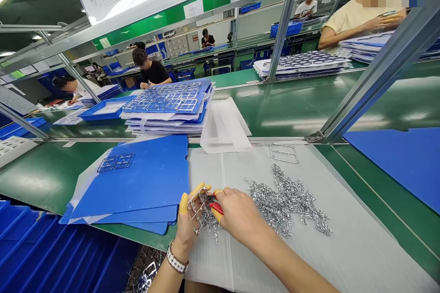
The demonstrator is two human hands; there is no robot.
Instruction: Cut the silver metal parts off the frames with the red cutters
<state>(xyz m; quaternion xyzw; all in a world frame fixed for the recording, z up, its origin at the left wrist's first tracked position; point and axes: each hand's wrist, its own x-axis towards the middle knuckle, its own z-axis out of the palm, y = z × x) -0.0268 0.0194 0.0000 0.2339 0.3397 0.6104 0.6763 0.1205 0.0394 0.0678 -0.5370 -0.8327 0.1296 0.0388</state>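
Observation:
My left hand [187, 226], with yellow finger cots on its fingertips, holds up a silver sprue frame [196, 213] at a tilt. From the right, my right hand [237, 213] closes around red-handled nippers [216, 207] at the frame's edge; their jaws are hidden by my fingers. Below and between my hands lies a small heap of shiny silver pieces [212, 225], partly covered. A larger pile of the same small pieces [288, 201] spreads to the right of my right hand. An emptied-looking silver frame [284, 153] lies flat behind that pile.
White sheeting [330, 256] covers the green bench. Blue sheets [137, 178] at left carry a dark frame [116, 162]. Behind them rises a stack of layered sheets and frames [168, 105]. A metal post [374, 73] stands at right; blue bins [51, 252] sit lower left. Several people work beyond.

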